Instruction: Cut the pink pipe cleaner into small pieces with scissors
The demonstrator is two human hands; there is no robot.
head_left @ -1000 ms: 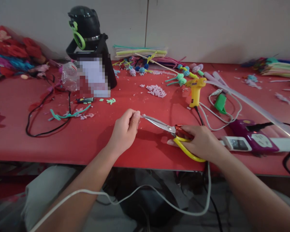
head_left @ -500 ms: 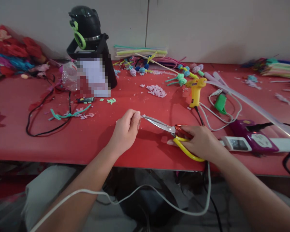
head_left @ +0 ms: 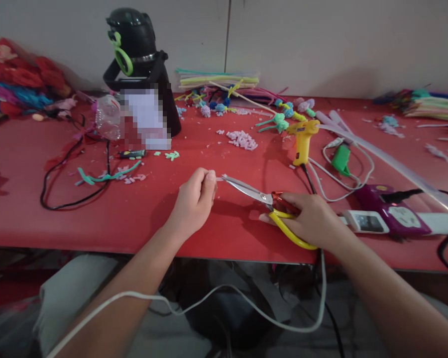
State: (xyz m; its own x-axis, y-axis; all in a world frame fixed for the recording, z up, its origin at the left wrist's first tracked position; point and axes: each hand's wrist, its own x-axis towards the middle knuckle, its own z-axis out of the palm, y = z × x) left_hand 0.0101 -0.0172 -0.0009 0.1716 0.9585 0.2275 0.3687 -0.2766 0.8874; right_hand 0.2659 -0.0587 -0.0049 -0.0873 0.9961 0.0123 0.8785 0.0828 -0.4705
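Note:
Thumb and fingers of my left hand (head_left: pixel 196 201) pinch a thin pale pink strip (head_left: pixel 219 179), whose short end sticks out to the right. My right hand (head_left: pixel 309 218) is closed round scissors (head_left: pixel 248 191) with red and yellow handles. The scissor tips meet the strip's end, a little right of my left fingertips. Beyond my hands lies a pile of small pale pink pieces (head_left: pixel 242 140) on the red table (head_left: pixel 149 223). A yellow glue gun (head_left: pixel 302 141) stands behind my right hand.
A large black bottle (head_left: pixel 134 44) stands at the back left. Bundled fuzzy stems (head_left: pixel 216 80) lie along the wall. A purple power strip (head_left: pixel 393 211) sits right of my right hand. A white cable (head_left: pixel 224 287) hangs across below the table edge.
The scissors and my right hand have shifted slightly to the right. More of the pink strip now shows between my left fingertips and the blades.

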